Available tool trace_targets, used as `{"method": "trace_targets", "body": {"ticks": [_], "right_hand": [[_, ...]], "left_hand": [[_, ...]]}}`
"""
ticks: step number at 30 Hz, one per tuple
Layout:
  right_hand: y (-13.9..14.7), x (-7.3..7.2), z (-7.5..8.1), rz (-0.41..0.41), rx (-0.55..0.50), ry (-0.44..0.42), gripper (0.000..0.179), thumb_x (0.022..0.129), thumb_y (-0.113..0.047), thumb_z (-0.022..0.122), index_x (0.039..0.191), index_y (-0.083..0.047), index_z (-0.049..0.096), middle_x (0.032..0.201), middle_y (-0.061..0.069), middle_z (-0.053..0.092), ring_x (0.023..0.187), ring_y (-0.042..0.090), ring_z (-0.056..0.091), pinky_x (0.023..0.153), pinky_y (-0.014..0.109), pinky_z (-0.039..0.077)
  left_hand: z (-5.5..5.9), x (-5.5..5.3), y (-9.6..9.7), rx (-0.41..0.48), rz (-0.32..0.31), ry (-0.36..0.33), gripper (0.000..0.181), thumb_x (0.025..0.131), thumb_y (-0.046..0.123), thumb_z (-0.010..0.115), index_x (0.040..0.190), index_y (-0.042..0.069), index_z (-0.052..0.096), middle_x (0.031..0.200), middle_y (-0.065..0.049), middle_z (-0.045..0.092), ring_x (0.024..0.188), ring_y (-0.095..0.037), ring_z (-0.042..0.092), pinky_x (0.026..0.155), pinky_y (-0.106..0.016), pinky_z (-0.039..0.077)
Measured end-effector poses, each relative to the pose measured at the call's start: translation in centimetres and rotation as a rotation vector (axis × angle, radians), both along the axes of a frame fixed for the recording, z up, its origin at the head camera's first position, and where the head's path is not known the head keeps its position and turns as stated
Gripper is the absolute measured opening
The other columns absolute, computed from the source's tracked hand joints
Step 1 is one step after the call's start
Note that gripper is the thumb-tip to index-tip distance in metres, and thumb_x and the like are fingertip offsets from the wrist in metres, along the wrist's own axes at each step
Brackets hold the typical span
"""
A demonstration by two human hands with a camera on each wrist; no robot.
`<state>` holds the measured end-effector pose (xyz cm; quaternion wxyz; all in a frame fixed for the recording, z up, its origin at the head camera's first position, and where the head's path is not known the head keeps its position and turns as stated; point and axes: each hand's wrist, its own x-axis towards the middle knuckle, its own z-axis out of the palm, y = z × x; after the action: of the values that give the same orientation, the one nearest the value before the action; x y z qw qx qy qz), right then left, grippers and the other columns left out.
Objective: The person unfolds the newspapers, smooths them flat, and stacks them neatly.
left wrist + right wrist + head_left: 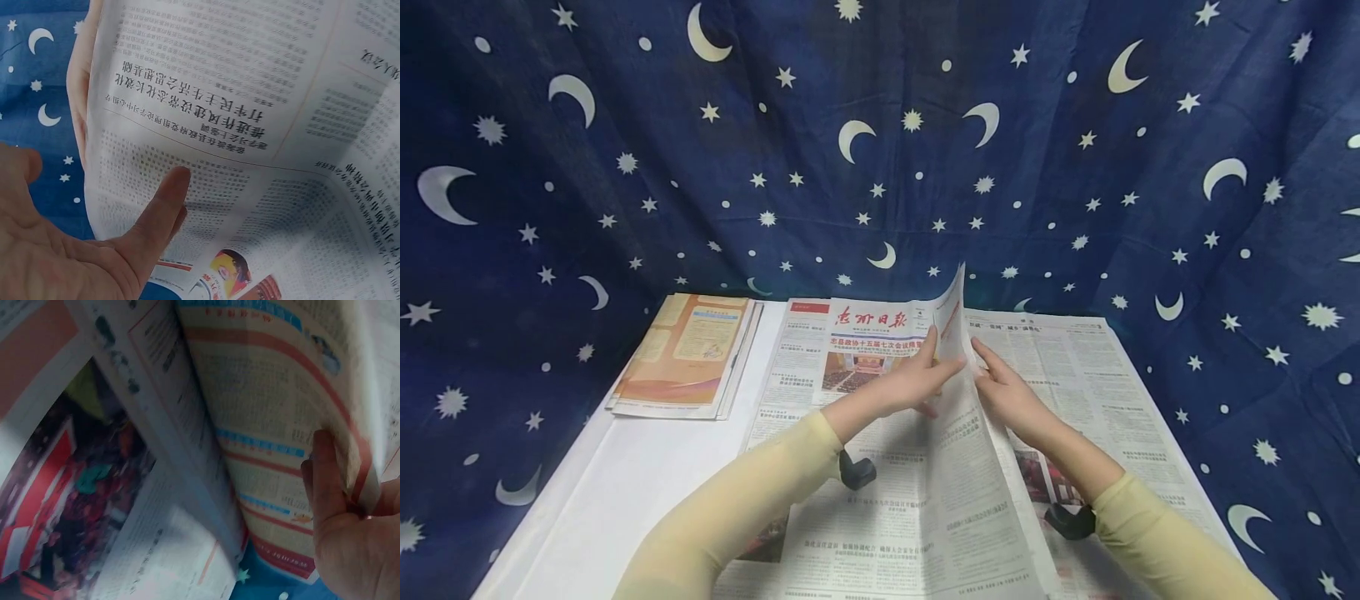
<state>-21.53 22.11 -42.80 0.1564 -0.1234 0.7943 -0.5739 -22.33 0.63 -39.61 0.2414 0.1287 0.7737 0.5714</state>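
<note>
An open newspaper [865, 467] lies spread out, and one page [966, 467] stands raised along its middle. My left hand [913, 382] is at the left face of that page with its fingers extended. In the left wrist view, its straight finger [164, 203] lies against the print. On the other side, my right hand [1011, 404] pinches the page's edge; the right wrist view has the thumb and fingers [328, 481] on either side of the paper. Part of the right hand [78, 94] shows behind the page in the left wrist view.
A stack of folded printed papers [688, 354], orange on top, sits at the back left of the white table [647, 475]. Behind the table hangs a dark blue curtain [820, 108] with moons and stars. Dark wrist devices [857, 471] are on both forearms.
</note>
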Motion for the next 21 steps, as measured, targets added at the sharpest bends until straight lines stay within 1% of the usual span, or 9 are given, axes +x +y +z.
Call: {"method": "trace_targets", "body": {"ticks": [2, 4, 6, 9, 10, 12, 14, 17, 21], "right_hand": [[-0.6, 0.2, 0.4, -0.001, 0.026, 0.000, 0.066, 0.111, -0.018, 0.037, 0.166, -0.018, 0.001, 0.153, 0.034, 0.037, 0.119, 0.040, 0.062, 0.096, 0.049, 0.055], [-1.2, 0.3, 0.7, -0.011, 0.061, 0.005, 0.066, 0.111, -0.018, 0.038, 0.166, -0.016, 0.002, 0.157, 0.033, 0.031, 0.127, 0.043, 0.056, 0.102, 0.053, 0.050], [-1.9, 0.5, 1.0, -0.022, 0.096, 0.015, 0.067, 0.110, -0.018, 0.040, 0.166, -0.014, 0.004, 0.161, 0.032, 0.025, 0.136, 0.047, 0.046, 0.108, 0.059, 0.042], [-2.8, 0.6, 1.2, -0.041, 0.153, 0.036, 0.068, 0.109, -0.019, 0.043, 0.166, -0.012, 0.007, 0.166, 0.027, 0.018, 0.148, 0.049, 0.026, 0.116, 0.064, 0.027], [-2.9, 0.6, 1.3, -0.044, 0.168, 0.041, 0.069, 0.108, -0.020, 0.043, 0.166, -0.012, 0.007, 0.166, 0.026, 0.016, 0.149, 0.049, 0.021, 0.117, 0.064, 0.024], [-3.3, 0.7, 1.3, -0.052, 0.177, 0.039, 0.070, 0.107, -0.021, 0.044, 0.166, -0.014, 0.007, 0.165, 0.027, 0.020, 0.146, 0.049, 0.031, 0.115, 0.063, 0.031], [-3.5, 0.6, 1.1, -0.060, 0.183, 0.034, 0.071, 0.107, -0.021, 0.046, 0.166, -0.015, 0.007, 0.164, 0.028, 0.023, 0.141, 0.048, 0.040, 0.110, 0.059, 0.040], [-3.7, 0.6, 1.0, -0.056, 0.149, 0.008, 0.073, 0.107, -0.018, 0.046, 0.166, -0.016, 0.004, 0.157, 0.034, 0.032, 0.118, 0.044, 0.062, 0.093, 0.048, 0.056], [-3.9, 0.5, 0.9, -0.053, 0.122, -0.014, 0.073, 0.107, -0.013, 0.044, 0.166, -0.017, 0.002, 0.151, 0.035, 0.040, 0.096, 0.033, 0.071, 0.082, 0.040, 0.059]], "left_hand": [[0.2, -0.2, 0.2, 0.005, 0.022, -0.028, 0.098, 0.101, 0.054, 0.055, 0.164, 0.021, -0.013, 0.147, -0.019, 0.049, 0.111, -0.031, 0.066, 0.072, -0.045, 0.063], [0.3, -0.3, 0.3, 0.007, 0.041, -0.048, 0.101, 0.100, 0.053, 0.057, 0.164, 0.021, -0.014, 0.149, -0.018, 0.048, 0.108, -0.030, 0.066, 0.073, -0.046, 0.063], [0.3, -0.5, 0.4, 0.022, 0.054, -0.075, 0.103, 0.100, 0.051, 0.059, 0.163, 0.022, -0.016, 0.153, -0.020, 0.043, 0.109, -0.031, 0.066, 0.075, -0.048, 0.062], [0.4, -0.6, 0.3, 0.034, 0.077, -0.098, 0.105, 0.100, 0.048, 0.061, 0.163, 0.022, -0.019, 0.162, -0.024, 0.032, 0.112, -0.035, 0.066, 0.072, -0.047, 0.063], [0.4, -0.6, 0.3, 0.034, 0.081, -0.099, 0.105, 0.101, 0.047, 0.062, 0.162, 0.021, -0.020, 0.160, -0.026, 0.033, 0.112, -0.036, 0.066, 0.070, -0.046, 0.063], [0.4, -0.7, 0.2, 0.028, 0.093, -0.096, 0.105, 0.101, 0.042, 0.063, 0.162, 0.020, -0.020, 0.160, -0.027, 0.032, 0.111, -0.037, 0.066, 0.066, -0.043, 0.063], [0.3, -0.8, 0.2, 0.022, 0.094, -0.081, 0.103, 0.102, 0.034, 0.062, 0.162, 0.017, -0.020, 0.158, -0.028, 0.036, 0.107, -0.036, 0.067, 0.064, -0.042, 0.063], [0.1, -1.0, 0.0, -0.013, 0.076, -0.038, 0.094, 0.103, 0.022, 0.055, 0.162, 0.015, -0.018, 0.153, -0.031, 0.039, 0.100, -0.033, 0.069, 0.065, -0.042, 0.063], [0.0, -1.1, -0.3, -0.134, 0.039, 0.073, 0.084, 0.102, 0.016, 0.045, 0.163, 0.011, -0.013, 0.155, -0.033, 0.036, 0.095, -0.033, 0.069, 0.067, -0.044, 0.063]]}}
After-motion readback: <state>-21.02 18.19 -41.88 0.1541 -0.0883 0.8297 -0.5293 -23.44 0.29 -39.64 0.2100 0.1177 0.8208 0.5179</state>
